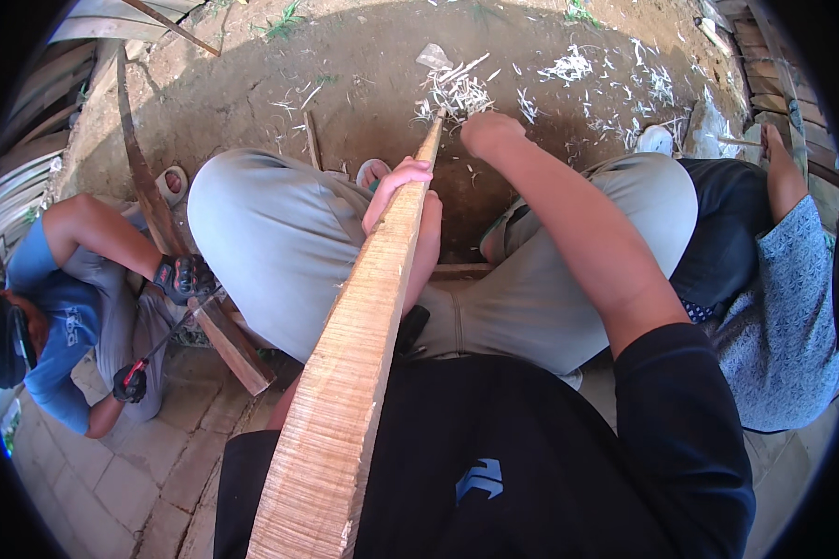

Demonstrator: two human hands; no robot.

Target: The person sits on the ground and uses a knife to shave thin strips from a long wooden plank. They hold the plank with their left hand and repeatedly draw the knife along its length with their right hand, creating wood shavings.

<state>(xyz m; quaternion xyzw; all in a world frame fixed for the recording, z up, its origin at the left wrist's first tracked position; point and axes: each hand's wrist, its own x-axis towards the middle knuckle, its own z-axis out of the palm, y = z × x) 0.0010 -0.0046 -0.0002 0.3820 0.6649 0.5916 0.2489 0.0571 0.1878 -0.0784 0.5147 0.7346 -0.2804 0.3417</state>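
Note:
A long, pale wooden plank [331, 401] runs from the lower edge, over my black shirt and between my knees, narrowing toward its far end. My left hand [410, 200] is wrapped around it from beneath, short of the tip, with the fingers showing along its edges. Close to the right of the tip, my right hand [492, 135] is closed in a fist. Whatever it holds is hidden by the back of the hand. Curled wood shavings [461, 93] lie in a heap on the ground just beyond the tip.
At left, a co-worker wearing black gloves [187, 278] holds a red-handled tool [136, 369] by a wooden block [233, 349]. At right, another person's hand [771, 140] holds a thin stick [741, 142]. More shavings [568, 65] litter the dirt ahead; paving tiles [154, 447] lie behind.

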